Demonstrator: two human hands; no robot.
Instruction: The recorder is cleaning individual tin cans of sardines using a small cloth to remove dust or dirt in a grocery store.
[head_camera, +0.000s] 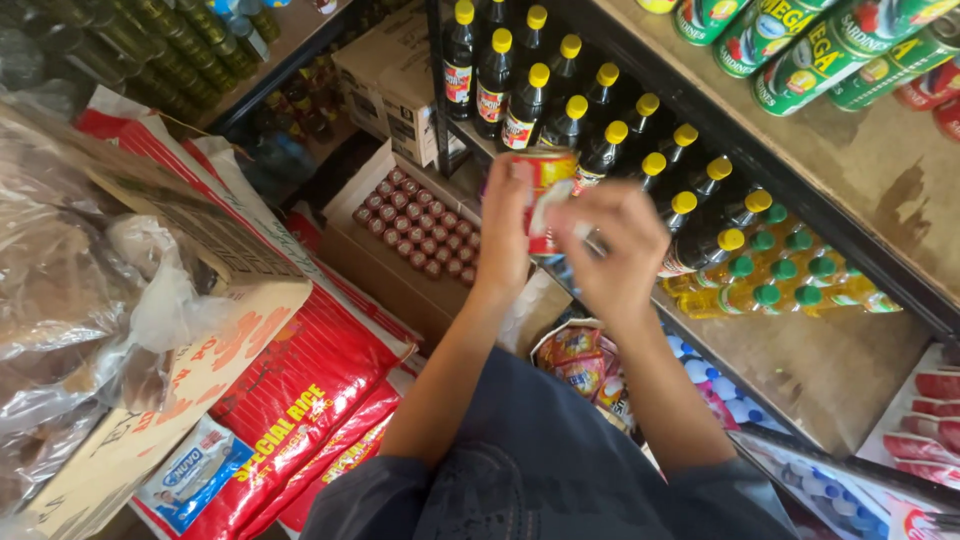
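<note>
A view from above looks down on a person's two bare forearms, raised in front of shop shelves. The left hand (505, 225) grips a small red can (548, 195) from its left side, the fingers curled around its body. The can is upright, held in the air in front of the shelf edge, not resting on anything. The right hand (615, 250) is just beside the can on its right, fingers bent and drawn together, pinching a small pale strip (548, 208) that lies against the can's front; whether it is a label or a sticker cannot be told.

Behind the hands, a shelf (830, 370) carries rows of dark bottles with yellow caps (620, 140), and to their right a group of amber bottles with green caps (790, 275). On a higher shelf at the top right, green cans (800, 50) lie on their sides.

Below the hands, an open cardboard box (375, 255) holds small red-topped tins packed closely. To the left, red sacks (300, 390) are stacked at a slant, with clear plastic bags (60, 300) bunched beyond them. The person's dark grey garment (540, 470) fills the bottom middle.
</note>
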